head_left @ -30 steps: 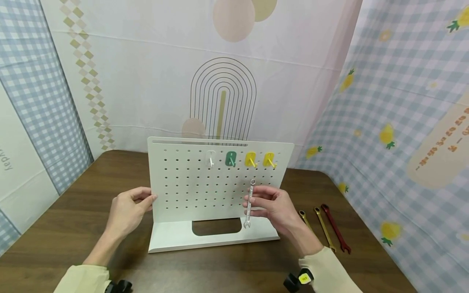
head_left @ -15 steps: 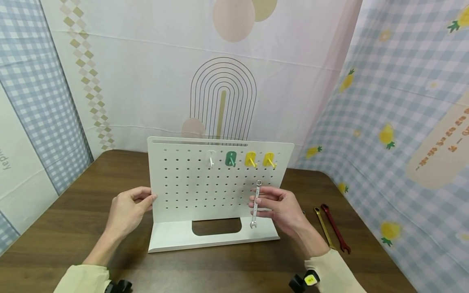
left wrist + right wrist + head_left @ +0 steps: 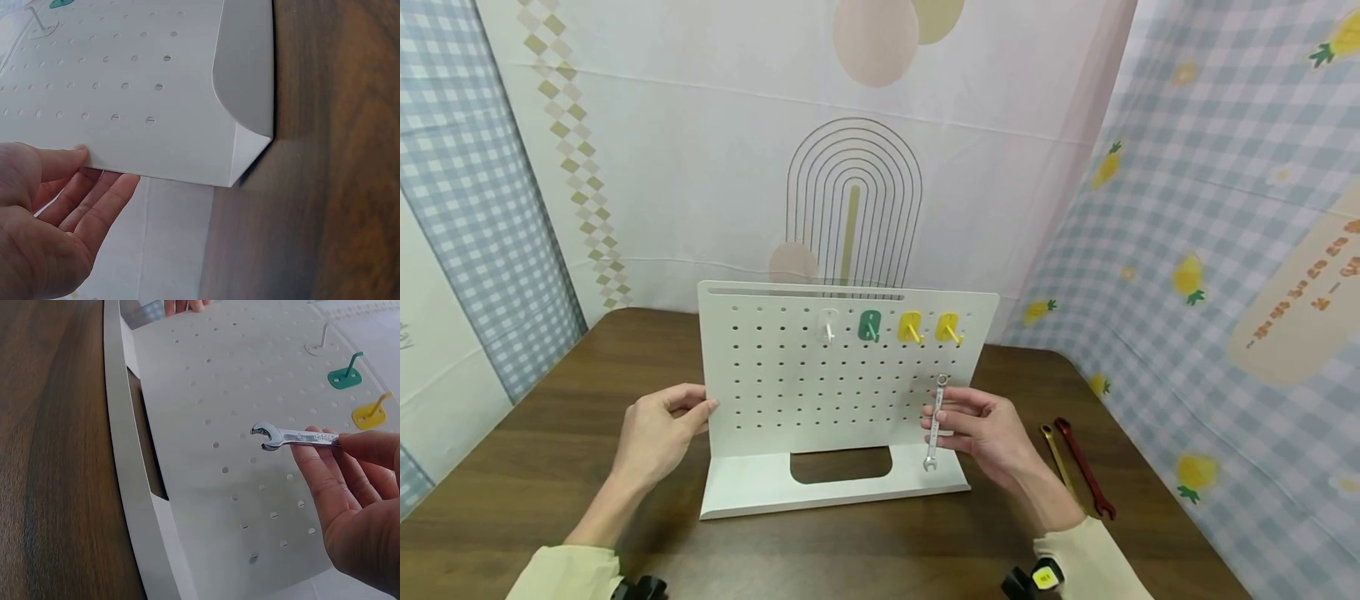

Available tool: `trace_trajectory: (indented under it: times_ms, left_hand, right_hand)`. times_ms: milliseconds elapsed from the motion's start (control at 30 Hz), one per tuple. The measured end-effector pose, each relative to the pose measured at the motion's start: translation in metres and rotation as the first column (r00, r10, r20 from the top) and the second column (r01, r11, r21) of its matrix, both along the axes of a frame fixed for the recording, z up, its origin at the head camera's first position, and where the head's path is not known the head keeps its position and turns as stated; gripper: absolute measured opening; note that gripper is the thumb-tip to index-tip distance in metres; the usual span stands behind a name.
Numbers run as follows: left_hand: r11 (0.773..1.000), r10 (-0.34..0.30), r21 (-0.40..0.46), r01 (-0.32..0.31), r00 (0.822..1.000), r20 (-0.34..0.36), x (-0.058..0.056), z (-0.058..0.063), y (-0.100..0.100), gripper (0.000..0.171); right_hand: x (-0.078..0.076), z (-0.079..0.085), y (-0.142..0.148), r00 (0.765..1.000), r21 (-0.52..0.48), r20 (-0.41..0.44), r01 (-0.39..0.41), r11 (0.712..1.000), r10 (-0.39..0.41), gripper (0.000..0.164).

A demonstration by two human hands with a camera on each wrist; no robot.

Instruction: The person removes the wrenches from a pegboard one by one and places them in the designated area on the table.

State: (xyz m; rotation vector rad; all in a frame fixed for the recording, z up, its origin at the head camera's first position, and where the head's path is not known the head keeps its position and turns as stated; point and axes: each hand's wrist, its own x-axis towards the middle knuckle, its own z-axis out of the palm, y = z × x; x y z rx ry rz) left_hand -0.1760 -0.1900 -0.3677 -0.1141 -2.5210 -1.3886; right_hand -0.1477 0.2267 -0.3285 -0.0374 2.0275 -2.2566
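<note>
A white pegboard stand (image 3: pixel 850 435) stands upright on the table. My left hand (image 3: pixel 651 429) holds its left edge between thumb and fingers; the left wrist view shows the thumb on the front face and fingertips at the edge (image 3: pixel 156 177). In front of the board's lower right part, my right hand (image 3: pixel 988 433) pinches a small silver combination wrench (image 3: pixel 936 425), ring end up, open end down. The right wrist view shows the wrench's open jaw (image 3: pixel 267 436) pointing away from the fingers. A white hook (image 3: pixel 828 327), a green hook (image 3: pixel 870 326) and two yellow hooks (image 3: pixel 911 327) line the board's top, all bare.
Right of the right hand, a gold wrench (image 3: pixel 1054 448) and a longer red wrench (image 3: pixel 1084 467) lie on the brown wooden table (image 3: pixel 820 554). The right forearm covers the gold one's lower end. Patterned cloths (image 3: pixel 700 167) hang behind and at both sides.
My right hand has moved right and slightly down with the silver wrench. A second gold wrench, seen earlier beside the hand, is now hidden behind it. The left hand keeps its hold.
</note>
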Motion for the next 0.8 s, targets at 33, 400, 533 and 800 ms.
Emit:
trace_trajectory:
  times_ms: [33,400,533,800]
  left_hand:
    - [1.0,0.0,0.001,0.0,1.0,-0.001,0.0,0.0,0.0,0.023]
    - [1.0,-0.004,0.005,0.004,1.0,-0.003,-0.001,0.001,-0.002,0.025]
    - [1.0,-0.006,-0.001,0.006,1.0,-0.006,-0.001,0.001,-0.002,0.025]
    - [1.0,-0.001,-0.004,0.001,1.0,-0.008,-0.001,0.0,-0.001,0.023]
  right_hand:
    - [0.0,0.0,0.001,1.0,0.001,0.003,0.005,1.0,-0.005,0.03]
    - [0.0,0.0,0.009,0.999,0.059,0.013,0.03,0.998,-0.03,0.04]
    - [-0.001,0.0,0.014,0.999,0.065,0.014,0.028,0.998,-0.029,0.043]
    - [-0.001,-0.003,0.023,0.999,0.068,0.029,0.018,0.998,-0.02,0.046]
